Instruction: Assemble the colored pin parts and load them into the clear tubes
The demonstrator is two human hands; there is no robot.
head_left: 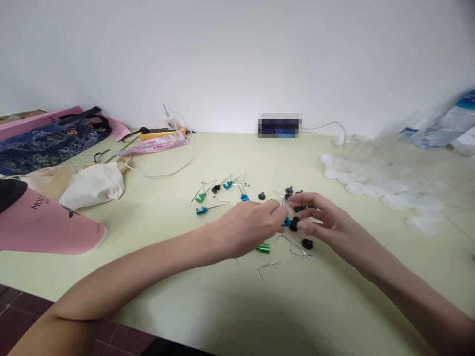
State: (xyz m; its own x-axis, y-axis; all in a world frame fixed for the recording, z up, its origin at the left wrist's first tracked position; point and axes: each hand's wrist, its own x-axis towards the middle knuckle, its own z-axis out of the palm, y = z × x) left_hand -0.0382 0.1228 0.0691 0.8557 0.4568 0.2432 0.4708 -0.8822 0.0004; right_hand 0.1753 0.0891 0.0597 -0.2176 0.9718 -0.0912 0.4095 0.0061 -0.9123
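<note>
Over the middle of the table, my left hand [252,225] is closed around a small blue metal part [286,222]. Directly to its right is a round black piece [295,224], touching or nearly touching the blue part. My right hand [326,217] has its fingers curved and apart, with thumb and fingertips beside the black piece; whether they touch it is unclear. A green cylinder [263,248] lies just below my left hand. Bent metal rods [302,253] and another black disc piece [307,244] lie below my right fingertips.
Blue, green and black parts with thin wires [201,198] lie behind my left hand. A pink cup [63,222] is at the left, near a white cloth [96,185]. White round pieces [356,188] and blurred clear plastic [404,158] lie at the right. A blurred-out device [280,126] stands by the wall.
</note>
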